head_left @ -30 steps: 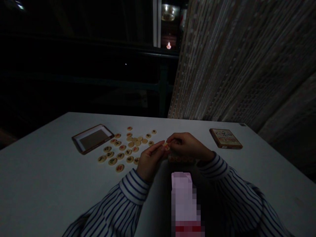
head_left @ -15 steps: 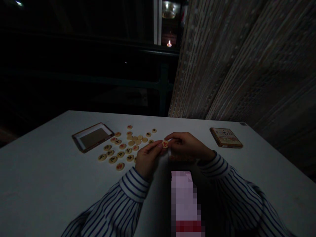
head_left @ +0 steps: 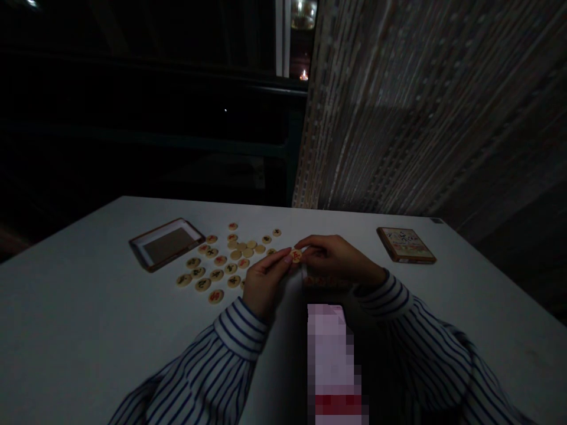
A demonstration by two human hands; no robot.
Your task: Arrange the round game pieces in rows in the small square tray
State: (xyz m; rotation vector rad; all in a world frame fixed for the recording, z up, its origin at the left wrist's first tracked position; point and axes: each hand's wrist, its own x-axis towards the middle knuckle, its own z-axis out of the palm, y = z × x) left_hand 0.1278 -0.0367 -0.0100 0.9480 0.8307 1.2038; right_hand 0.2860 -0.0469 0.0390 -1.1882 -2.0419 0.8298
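Note:
A round, pale xiangqi piece with a red character (head_left: 296, 255) is held up between the fingertips of both hands, its face toward me. My left hand (head_left: 264, 282) pinches it from the left with thumb and forefinger. From the right, my right hand (head_left: 339, 258) closes on its edge with bent fingers. Several more xiangqi pieces (head_left: 217, 275), with red or black characters or blank sides up, lie scattered left of my hands. Below my right hand, a row of pieces (head_left: 325, 282) sits in deep shadow, partly hidden.
An open shallow box part (head_left: 146, 264) lies on the white table (head_left: 88, 307) at the left. A closed-looking patterned box or lid (head_left: 406, 244) is at the right. A lit, pixelated phone (head_left: 330, 354) lies in front of me. A string curtain (head_left: 376, 118) hangs beyond the table.
Both hands stay almost in place with the piece between them. The piece's red character looks slightly turned. The string curtain has shifted a little to the left.

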